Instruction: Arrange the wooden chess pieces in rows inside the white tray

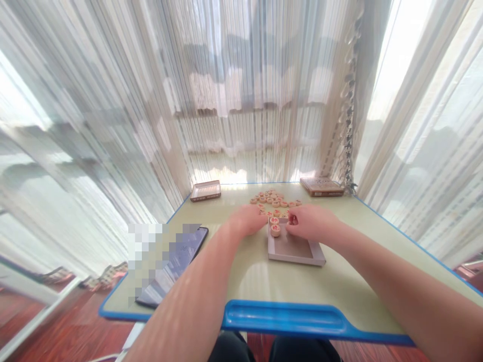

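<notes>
One shallow open box (292,249) of pale greyish-pink board, lying on a pale yellow-green tabletop (249,271) with blue edging; far side partly covered by hands. Contents visible: two round pale-wood discs (275,231) with red characters, one behind the other along the left wall, faces up. Right hand (315,221), bare, reaching over the box's far right part; thumb and forefinger drawn together, clamped on a further wooden disc, mostly hidden by the fingers. Left hand (253,219), bare, palm down just outside the box's far left corner, beside the nearest loose discs; cannot tell whether its fingers are together or grip anything. One loose group of similar wooden discs (276,203), spread beyond the box, many touching, characters red where legible. One shallow open box with brown sides and pale interior (206,196), at the table's far left corner. One flat brown printed box (322,187), at the far right. One dark-rimmed flat-screen device (177,269), left of the left forearm, partly masked by pixelation. One blue recessed trough (287,318), set in the near table edge. Surroundings: sheer striped curtains (249,90); reddish wood floor (71,327).
</notes>
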The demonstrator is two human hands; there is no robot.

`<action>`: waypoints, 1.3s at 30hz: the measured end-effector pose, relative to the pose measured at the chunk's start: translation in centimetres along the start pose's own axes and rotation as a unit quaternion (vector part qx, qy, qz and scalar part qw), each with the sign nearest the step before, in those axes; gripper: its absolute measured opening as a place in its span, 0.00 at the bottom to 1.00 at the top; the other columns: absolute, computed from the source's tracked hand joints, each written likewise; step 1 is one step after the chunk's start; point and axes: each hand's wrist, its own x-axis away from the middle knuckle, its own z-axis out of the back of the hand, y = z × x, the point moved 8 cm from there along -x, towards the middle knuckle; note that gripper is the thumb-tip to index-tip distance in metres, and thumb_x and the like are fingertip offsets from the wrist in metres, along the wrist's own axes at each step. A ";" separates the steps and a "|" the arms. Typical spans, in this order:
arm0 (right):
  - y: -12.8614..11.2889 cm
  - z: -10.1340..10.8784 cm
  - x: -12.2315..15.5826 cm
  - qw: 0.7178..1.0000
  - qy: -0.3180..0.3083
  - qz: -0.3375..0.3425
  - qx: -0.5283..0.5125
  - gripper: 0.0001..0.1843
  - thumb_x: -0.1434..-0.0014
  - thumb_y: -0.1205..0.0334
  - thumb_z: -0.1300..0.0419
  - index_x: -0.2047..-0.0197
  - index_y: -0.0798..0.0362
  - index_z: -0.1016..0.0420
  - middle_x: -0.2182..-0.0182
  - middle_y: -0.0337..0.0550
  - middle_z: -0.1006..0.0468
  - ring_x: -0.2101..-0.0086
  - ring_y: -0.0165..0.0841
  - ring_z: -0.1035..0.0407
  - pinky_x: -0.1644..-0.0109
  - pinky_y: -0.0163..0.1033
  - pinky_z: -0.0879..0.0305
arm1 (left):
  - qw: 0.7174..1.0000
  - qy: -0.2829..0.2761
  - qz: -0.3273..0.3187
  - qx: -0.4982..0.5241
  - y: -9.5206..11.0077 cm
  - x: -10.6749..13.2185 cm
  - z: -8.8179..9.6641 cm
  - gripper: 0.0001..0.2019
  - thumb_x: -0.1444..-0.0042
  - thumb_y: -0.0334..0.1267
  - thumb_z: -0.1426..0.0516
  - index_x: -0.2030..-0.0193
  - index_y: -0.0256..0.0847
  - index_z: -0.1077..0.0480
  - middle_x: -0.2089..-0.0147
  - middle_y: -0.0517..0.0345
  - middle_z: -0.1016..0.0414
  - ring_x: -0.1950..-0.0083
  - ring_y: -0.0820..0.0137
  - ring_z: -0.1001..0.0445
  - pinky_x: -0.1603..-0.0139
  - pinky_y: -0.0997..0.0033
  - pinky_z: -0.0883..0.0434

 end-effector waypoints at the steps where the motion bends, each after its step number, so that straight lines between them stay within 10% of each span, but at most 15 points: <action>1: -0.1 -0.2 0.1 1.000 -0.008 0.005 0.005 0.10 0.52 0.55 0.46 0.73 0.50 0.28 0.72 0.43 0.25 0.72 0.35 0.33 0.77 0.35 0.49 | 1.000 -0.005 -0.002 0.002 0.0 0.0 -0.1 0.13 0.61 0.36 0.43 0.91 0.42 0.40 0.85 0.56 0.38 0.70 0.60 0.31 0.62 0.62 0.36; 17: -0.8 -0.5 0.5 0.997 -0.053 0.055 0.010 0.10 0.54 0.56 0.46 0.69 0.48 0.26 0.69 0.42 0.24 0.72 0.35 0.33 0.77 0.35 0.50 | 0.993 -0.070 -0.061 -0.074 1.5 0.8 -1.2 0.17 0.57 0.37 0.47 0.92 0.41 0.46 0.88 0.58 0.44 0.82 0.71 0.42 0.76 0.68 0.43; 39: -0.1 -0.2 0.2 0.999 -0.033 0.033 0.001 0.10 0.54 0.55 0.47 0.68 0.48 0.30 0.69 0.41 0.25 0.71 0.36 0.33 0.76 0.36 0.50 | 0.968 -0.138 -0.053 -0.203 1.0 0.7 -2.5 0.16 0.47 0.45 0.54 0.77 0.39 0.32 0.74 0.57 0.29 0.74 0.72 0.35 0.75 0.73 0.43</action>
